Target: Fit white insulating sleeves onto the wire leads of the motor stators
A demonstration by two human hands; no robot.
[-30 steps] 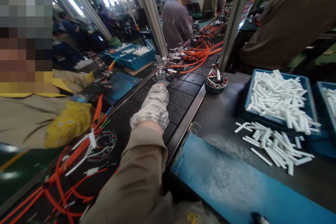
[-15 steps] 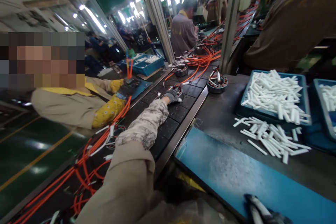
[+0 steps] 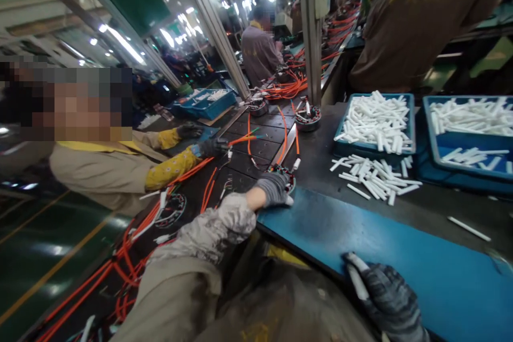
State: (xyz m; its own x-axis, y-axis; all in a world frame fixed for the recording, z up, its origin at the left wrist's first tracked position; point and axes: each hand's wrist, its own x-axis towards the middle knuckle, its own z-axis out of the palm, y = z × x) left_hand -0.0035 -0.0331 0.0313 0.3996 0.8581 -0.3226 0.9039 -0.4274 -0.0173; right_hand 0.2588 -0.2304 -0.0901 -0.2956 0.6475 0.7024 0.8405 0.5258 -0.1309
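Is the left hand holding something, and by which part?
Yes, the left hand holds the round wired ring by its side nearest the wrist; exactly where it touches is hidden.

Widest free lane: the blue mat (image 3: 332, 224), from left hand (image 3: 272, 188) across to right hand (image 3: 388, 291), continuing beyond it rightward. Left end blocked — left hand and wound ring (image 3: 291, 183) occupy it. Far side: loose white tubes (image 3: 372, 177), then blue bin (image 3: 340, 145), bar a low pass. Room around lone white tube (image 3: 468, 228) on dark bench (image 3: 436, 208). Forward along conveyor (image 3: 264, 149): orange leads (image 3: 285, 131), second wound ring (image 3: 308, 119), metal post (image 3: 310, 43); co-worker's hand (image 3: 211, 148) at left. Gap under right hand — blurred, can't judge.
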